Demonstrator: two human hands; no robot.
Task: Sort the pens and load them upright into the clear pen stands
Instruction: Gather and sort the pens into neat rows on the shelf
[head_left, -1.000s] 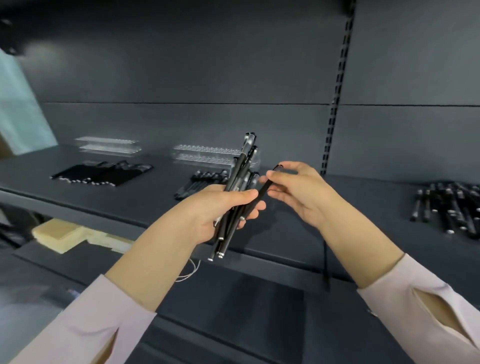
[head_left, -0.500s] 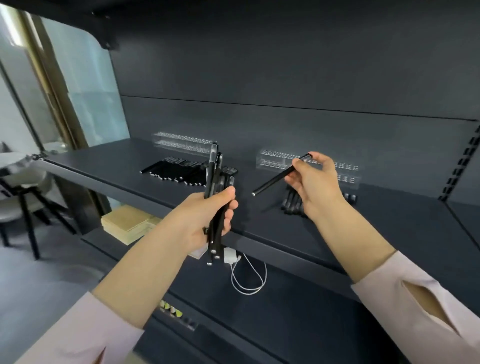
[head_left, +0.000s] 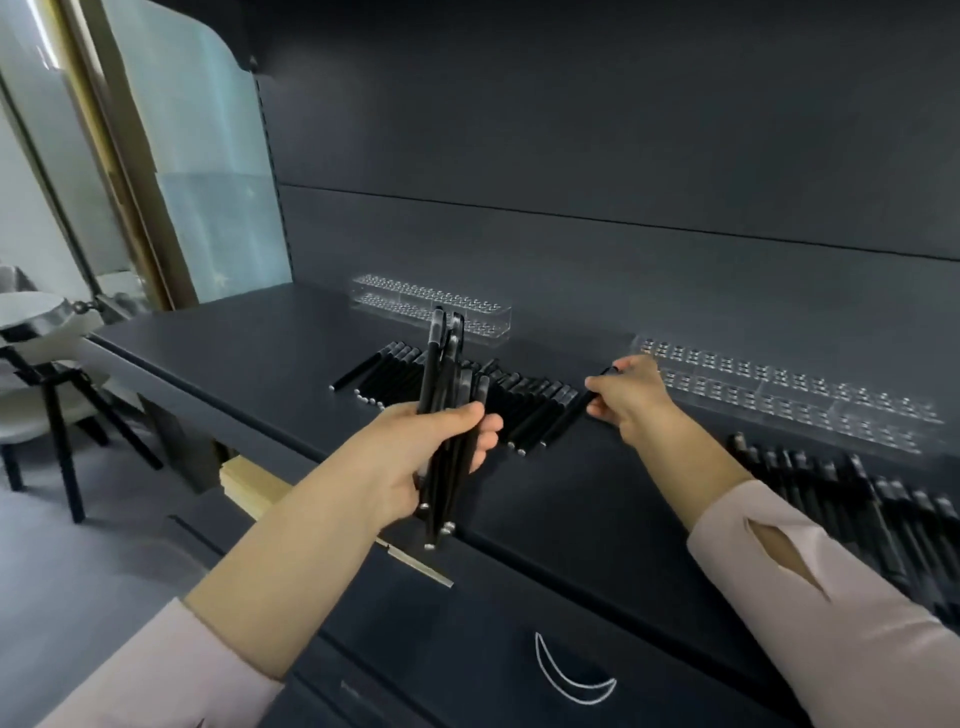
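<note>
My left hand (head_left: 415, 457) grips a bundle of black pens (head_left: 447, 384) held upright above the shelf's front edge. My right hand (head_left: 631, 400) pinches a single black pen (head_left: 582, 402) and holds it low at the right end of a row of black pens (head_left: 519, 405) lying flat on the shelf. One clear pen stand (head_left: 431, 306) sits behind that row at the back. A second clear pen stand (head_left: 789, 395) stretches to the right behind my right hand. Both stands hold no pens.
Another pile of black pens (head_left: 857, 499) lies on the dark shelf (head_left: 234, 353) at the right, partly under my right sleeve. Below the shelf are a tan box (head_left: 249, 483) and a white cable (head_left: 571, 675). A chair (head_left: 47, 415) stands at left.
My view has swung left. My right hand carried the single pen down and leftward to the end of the flat row. The left hand keeps its bundle upright.
</note>
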